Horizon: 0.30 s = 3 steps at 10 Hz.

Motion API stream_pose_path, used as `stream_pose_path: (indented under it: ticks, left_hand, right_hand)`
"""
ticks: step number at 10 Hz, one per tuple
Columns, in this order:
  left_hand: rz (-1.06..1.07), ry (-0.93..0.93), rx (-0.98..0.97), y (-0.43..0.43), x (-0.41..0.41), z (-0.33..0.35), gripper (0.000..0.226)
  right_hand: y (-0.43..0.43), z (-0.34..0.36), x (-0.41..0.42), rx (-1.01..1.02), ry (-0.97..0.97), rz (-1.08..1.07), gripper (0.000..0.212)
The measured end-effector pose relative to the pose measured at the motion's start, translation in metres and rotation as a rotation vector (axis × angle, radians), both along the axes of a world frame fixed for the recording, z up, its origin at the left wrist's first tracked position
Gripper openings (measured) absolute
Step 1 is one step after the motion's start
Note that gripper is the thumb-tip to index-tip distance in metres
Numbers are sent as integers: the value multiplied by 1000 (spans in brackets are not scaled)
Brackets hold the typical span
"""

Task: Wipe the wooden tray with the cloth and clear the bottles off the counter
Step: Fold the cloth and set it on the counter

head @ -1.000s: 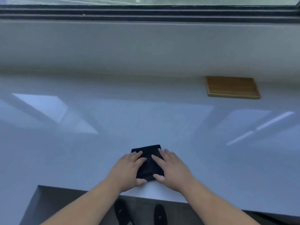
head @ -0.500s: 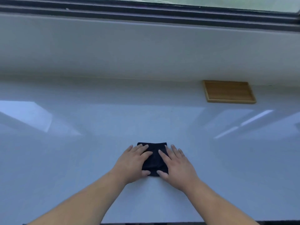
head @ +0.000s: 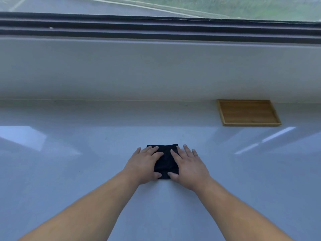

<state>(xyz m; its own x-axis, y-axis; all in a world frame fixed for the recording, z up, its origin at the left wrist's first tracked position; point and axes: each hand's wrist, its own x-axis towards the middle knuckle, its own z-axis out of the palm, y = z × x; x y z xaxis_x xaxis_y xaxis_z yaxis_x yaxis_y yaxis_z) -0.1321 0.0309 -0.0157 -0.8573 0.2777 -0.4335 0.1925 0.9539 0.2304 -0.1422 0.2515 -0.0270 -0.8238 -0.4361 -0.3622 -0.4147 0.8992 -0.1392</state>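
A small folded black cloth [head: 165,164] lies on the glossy white counter [head: 69,171], in the middle of the view. My left hand [head: 145,164] rests flat on its left part and my right hand [head: 189,166] flat on its right part, fingers spread, thumbs at its near edge. Neither hand grips it. The wooden tray [head: 248,113], shallow, rectangular and with nothing in it, sits at the far right against the back wall, well away from both hands. No bottles are in view.
A low white wall [head: 156,70] rises behind the counter, topped by a dark window track [head: 156,30] and glass. Bright reflections lie on the counter at the left and right.
Both hands stay flat on the cloth. The view has shifted forward and up: the counter's near edge and the shoes below have dropped out of sight, and the window shows more.
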Motion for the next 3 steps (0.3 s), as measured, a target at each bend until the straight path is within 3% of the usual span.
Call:
stream_pose_path:
  ticks: [3]
  left_hand:
    - [35,-14,0,6,-3,12,84]
  right_hand:
    - [-1,13,-4,-33,-35,-3,85]
